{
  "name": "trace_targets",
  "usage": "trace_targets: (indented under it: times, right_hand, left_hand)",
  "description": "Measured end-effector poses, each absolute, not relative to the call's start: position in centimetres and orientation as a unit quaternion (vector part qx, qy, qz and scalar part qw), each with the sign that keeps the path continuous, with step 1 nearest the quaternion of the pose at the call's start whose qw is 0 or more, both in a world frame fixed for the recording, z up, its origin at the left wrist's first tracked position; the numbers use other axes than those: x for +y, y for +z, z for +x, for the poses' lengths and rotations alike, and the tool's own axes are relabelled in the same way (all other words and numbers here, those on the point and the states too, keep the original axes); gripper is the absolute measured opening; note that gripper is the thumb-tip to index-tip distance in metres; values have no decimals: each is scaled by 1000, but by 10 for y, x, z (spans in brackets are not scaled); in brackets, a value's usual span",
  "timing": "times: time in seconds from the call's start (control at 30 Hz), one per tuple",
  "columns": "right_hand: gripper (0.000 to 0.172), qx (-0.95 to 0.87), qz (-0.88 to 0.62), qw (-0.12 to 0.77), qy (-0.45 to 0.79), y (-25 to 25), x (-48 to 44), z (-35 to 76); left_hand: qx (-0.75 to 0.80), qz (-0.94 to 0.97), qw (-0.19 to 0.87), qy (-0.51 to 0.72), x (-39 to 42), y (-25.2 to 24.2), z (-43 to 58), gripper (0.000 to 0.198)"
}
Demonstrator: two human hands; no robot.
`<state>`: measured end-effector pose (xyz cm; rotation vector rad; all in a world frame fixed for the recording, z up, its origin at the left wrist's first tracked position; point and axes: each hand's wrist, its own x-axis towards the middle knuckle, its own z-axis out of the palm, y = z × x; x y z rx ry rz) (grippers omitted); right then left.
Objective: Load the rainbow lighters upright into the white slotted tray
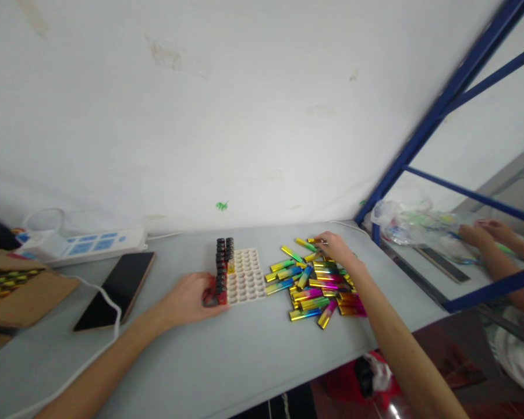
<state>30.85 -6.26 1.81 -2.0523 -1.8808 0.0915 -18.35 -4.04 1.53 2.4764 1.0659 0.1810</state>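
A white tray with round holes (248, 278) lies on the grey table (209, 355). Its left columns hold several black-capped lighters (222, 265). My left hand (191, 299) rests at the tray's near left corner, fingers curled round a small red and dark piece I cannot name. A heap of shiny rainbow-coloured metal sleeves (318, 285) lies to the right of the tray. My right hand (338, 249) reaches over the far side of the heap, fingertips pinched on one sleeve (315, 241).
A dark phone (117, 288) with a white cable, a white power strip (87, 243) and a cardboard box (13, 291) lie at the left. Blue shelf bars (436, 110) stand at the right. Beyond them, another person's hands (484, 233) work at clear plastic bags (410, 224).
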Motion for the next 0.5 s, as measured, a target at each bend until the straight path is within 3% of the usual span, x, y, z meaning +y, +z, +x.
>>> trace_targets:
  times: [0.13,0.27,0.4,0.5]
  right_hand:
    - [18,-664,-711,228,40,20,-72,304]
    - [32,-639,-697,320,55,28,-72,289]
    - [54,-536,-572,568,248,43,-67,241]
    - [57,-450,-493,642,375,55,-66,189]
  left_hand:
    - [384,895,217,67,-40,16,-183,42]
    - [379,896,217,79,-41,15,-184,42]
    - [379,895,219,84,-41,15,-185,42]
    - [383,893,220,86,-42,14,-185,41]
